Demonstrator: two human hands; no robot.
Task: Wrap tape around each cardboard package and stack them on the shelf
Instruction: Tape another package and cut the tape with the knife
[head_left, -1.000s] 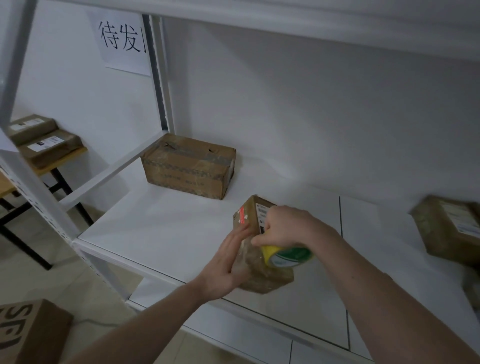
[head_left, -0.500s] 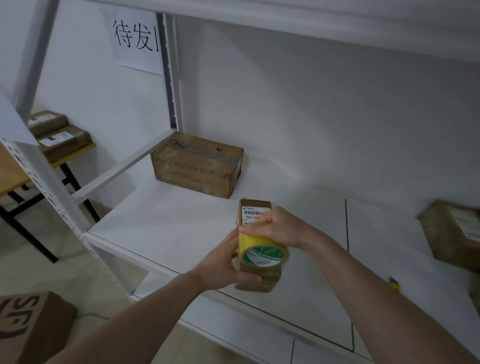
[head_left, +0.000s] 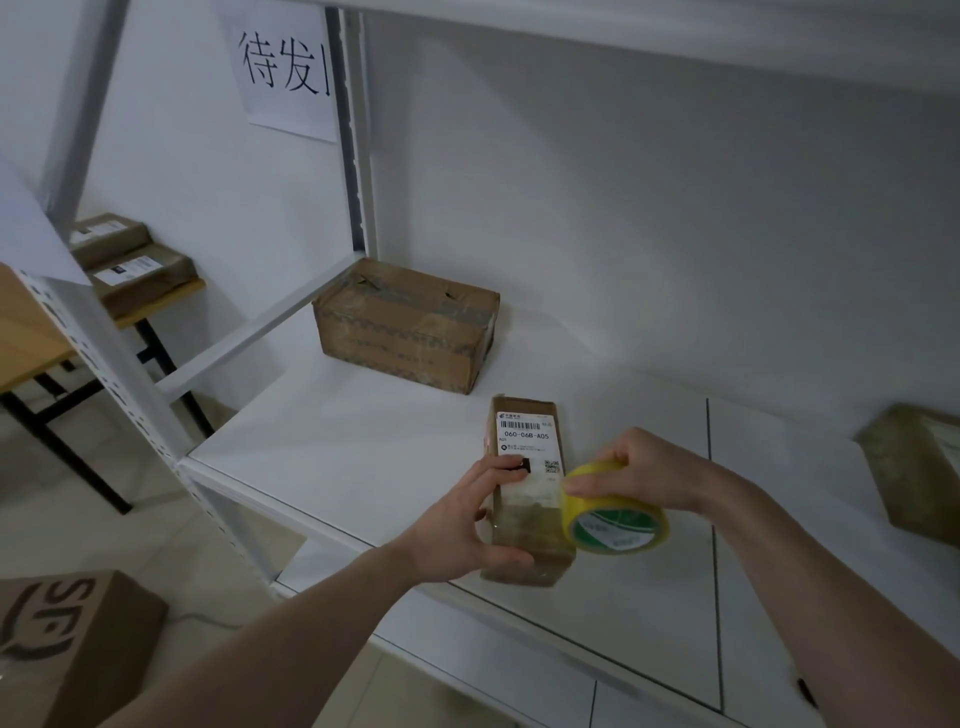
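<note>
Head view. Your left hand (head_left: 462, 525) grips the small cardboard package (head_left: 527, 486) from its left side: the fingers curl over the labelled top face and the thumb wraps the near lower corner. The package lies lengthwise on the white shelf board (head_left: 363, 441), close to the board's front edge, its white shipping label (head_left: 525, 436) facing up. Clear tape shows across the near half of the package.

Your right hand (head_left: 636, 475) holds the yellow tape roll (head_left: 613, 517) from above, fingers curled over the roll's rim, the roll's green-printed core turned toward you. The roll sits just beside the package's right edge; whether it touches the package cannot be told.

Further back on the same board, near the rear upright post (head_left: 358, 130), a larger taped box (head_left: 405, 325) rests flat, well apart from the small package. At the right margin another brown package (head_left: 914, 467) lies on the shelf, partly cut off.

A paper sign (head_left: 283, 67) with black characters hangs on the wall at upper left. Beyond the shelf frame, two labelled parcels (head_left: 132, 262) are stacked on a wooden table (head_left: 31, 332). A carton printed "SF" (head_left: 67, 639) stands on the floor at lower left.
</note>
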